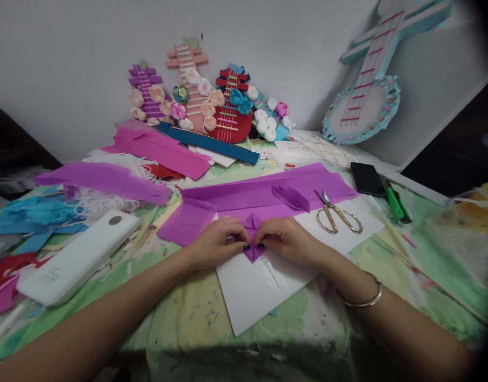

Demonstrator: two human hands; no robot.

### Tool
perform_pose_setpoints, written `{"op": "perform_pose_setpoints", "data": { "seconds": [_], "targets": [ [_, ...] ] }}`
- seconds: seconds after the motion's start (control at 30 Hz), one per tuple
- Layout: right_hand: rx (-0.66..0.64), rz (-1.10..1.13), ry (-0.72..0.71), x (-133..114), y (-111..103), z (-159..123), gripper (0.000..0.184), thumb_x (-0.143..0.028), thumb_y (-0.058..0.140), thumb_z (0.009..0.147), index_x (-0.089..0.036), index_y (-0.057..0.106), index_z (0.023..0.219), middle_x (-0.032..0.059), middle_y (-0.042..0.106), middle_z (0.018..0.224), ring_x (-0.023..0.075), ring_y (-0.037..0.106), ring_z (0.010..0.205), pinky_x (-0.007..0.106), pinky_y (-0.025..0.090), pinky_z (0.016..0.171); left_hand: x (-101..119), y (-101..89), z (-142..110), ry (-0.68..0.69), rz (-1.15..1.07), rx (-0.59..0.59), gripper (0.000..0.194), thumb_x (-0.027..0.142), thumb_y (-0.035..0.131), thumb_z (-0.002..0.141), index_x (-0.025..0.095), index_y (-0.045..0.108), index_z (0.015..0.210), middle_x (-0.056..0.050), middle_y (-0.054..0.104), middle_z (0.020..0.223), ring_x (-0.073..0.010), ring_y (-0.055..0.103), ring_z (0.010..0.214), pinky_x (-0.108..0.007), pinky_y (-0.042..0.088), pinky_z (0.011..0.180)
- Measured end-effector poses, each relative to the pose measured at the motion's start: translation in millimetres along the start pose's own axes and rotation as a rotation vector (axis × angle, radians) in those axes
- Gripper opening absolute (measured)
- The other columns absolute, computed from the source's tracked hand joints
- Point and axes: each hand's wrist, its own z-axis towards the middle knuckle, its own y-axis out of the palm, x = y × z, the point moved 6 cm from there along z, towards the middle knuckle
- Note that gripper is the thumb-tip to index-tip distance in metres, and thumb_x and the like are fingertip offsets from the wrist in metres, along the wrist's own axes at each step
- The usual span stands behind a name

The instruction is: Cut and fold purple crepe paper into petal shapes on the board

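Between my hands is a small folded piece of purple paper (253, 250), pointed at its near end and lying over a white board (263, 289). My left hand (220, 239) pinches its left side, and my right hand (287, 240) pinches its right side; the fingertips almost meet over it. Beyond them stretches a long purple paper strip (244, 193), with another folded purple piece (290, 197) on top. Gold-handled scissors (338, 212) lie with blades slightly apart to the right of my right hand. A purple paper square (188, 220) sits by my left hand.
A white power bank (79, 257) lies at left, near white string (104, 201) and blue paper (33, 215). At right are a black phone (367, 179) and a green cutter (394, 201). Decorated paper instruments (230, 114) stand against the wall; a larger one (361, 111) leans at right.
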Motion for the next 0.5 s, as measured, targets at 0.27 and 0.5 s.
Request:
{"op": "perform_pose_setpoints", "data": {
  "seconds": [0.27,0.5],
  "targets": [
    [0.044,0.021,0.073,3.5,-2.9,-0.9,0.018,-0.002,0.062,0.076,-0.016,0.068,0.086,0.0015,0.068,0.079,0.0125,0.060,0.071,0.024,0.045,0.066,-6.4,1.8,1.9,-0.053,-0.076,0.037,0.010,0.012,0.060,0.076,0.016,0.068,0.080,-0.002,0.067,0.077,-0.0150,0.057,0.074,-0.026,0.042,0.068],
    [0.042,0.010,0.052,4.2,-3.7,-1.0,0.015,-0.004,0.062,0.076,-0.017,0.067,0.084,0.0004,0.065,0.080,0.0119,0.057,0.072,0.024,0.043,0.066,-4.2,1.2,1.9,-0.071,-0.108,0.048,0.009,0.009,0.060,0.074,0.016,0.066,0.076,-0.001,0.065,0.073,-0.0135,0.057,0.070,-0.025,0.042,0.065]
  ]
}}
